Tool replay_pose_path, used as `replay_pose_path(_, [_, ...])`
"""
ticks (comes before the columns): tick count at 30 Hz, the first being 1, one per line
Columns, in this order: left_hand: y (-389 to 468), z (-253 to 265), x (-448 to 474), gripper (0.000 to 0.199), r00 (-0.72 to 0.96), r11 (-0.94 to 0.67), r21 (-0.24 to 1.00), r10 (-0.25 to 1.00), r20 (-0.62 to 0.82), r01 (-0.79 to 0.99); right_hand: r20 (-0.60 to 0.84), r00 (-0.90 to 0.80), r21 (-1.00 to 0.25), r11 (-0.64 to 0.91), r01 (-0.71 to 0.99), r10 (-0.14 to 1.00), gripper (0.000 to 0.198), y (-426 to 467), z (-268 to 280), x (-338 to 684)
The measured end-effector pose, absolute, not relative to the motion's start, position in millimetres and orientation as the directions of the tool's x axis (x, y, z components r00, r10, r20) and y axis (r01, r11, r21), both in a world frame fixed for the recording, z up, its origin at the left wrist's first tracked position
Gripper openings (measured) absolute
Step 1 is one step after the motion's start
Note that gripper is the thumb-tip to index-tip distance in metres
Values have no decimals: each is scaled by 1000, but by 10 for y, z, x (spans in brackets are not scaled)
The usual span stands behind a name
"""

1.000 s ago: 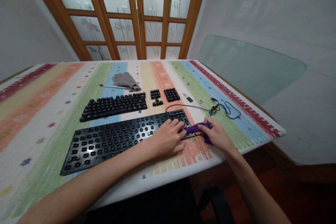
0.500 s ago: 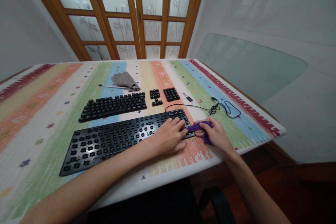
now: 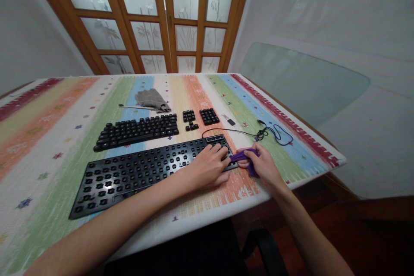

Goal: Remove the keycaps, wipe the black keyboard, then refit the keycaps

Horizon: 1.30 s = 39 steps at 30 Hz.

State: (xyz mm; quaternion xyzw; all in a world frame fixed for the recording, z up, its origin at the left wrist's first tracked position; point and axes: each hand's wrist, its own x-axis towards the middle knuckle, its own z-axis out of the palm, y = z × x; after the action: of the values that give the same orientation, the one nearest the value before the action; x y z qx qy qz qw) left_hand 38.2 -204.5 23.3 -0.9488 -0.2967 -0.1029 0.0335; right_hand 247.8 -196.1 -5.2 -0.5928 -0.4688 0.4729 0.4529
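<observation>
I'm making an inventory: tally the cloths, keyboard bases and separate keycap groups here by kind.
Cloths: 2 (purple cloth, grey cloth)
Keyboard bases: 1 (black base)
Keycap groups: 4 (main block, middle cluster, arrow cluster, number pad)
Total: 7

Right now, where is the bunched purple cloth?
Right of centre in the head view, the cloth runs from left hand to right hand, by the black keyboard base.

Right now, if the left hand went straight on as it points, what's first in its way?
The purple cloth, which seems to meet the left hand; beyond it, probably the right hand gripping that cloth, though depth is unclear.
</observation>
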Motion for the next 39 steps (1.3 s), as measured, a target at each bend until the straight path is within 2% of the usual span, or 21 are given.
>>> replay_pose_path(11, [-2046, 220, 397, 28, 801, -822, -13, 550, 237, 569, -154, 124, -975, -171, 139, 980, 21, -1956, -25, 2459])
replay_pose_path(15, [-2041, 234, 407, 29, 801, -823, -8, 551, 232, 568, -133, 86, -963, -149, 224, 987, 21, -1934, -27, 2486])
replay_pose_path(19, [-2033, 234, 395, 31, 801, -829, 6, 541, 255, 559, -46, 32, -946, -54, 319, 998, 23, -1944, 8, 2511])
replay_pose_path(22, [-2026, 224, 344, 33, 797, -833, 44, 542, 267, 551, 68, -59, -867, 88, 490, 996, 26, -1989, 68, 2483])
replay_pose_path(26, [-2010, 212, 239, 34, 777, -829, 99, 551, 303, 550, 254, -205, -634, 323, 703, 945, 20, -2057, 104, 2416])
replay_pose_path(28, [-2004, 219, 174, 32, 763, -822, 119, 563, 317, 557, 259, -235, -590, 346, 729, 937, 15, -2077, 95, 2391])
replay_pose_path(32, [-2025, 289, -22, 32, 726, -796, 130, 596, 342, 592, 247, -247, -589, 348, 729, 937, 13, -2102, 66, 2352])
replay_pose_path(35, [-2087, 366, -270, 33, 684, -765, 106, 621, 384, 635, 287, -190, -607, 331, 722, 939, 16, -2124, 57, 2334])
replay_pose_path(39, [-2241, 432, -727, 32, 598, -695, 90, 671, 438, 714, 405, 114, -701, 228, 676, 907, 23, -2146, 83, 2385])
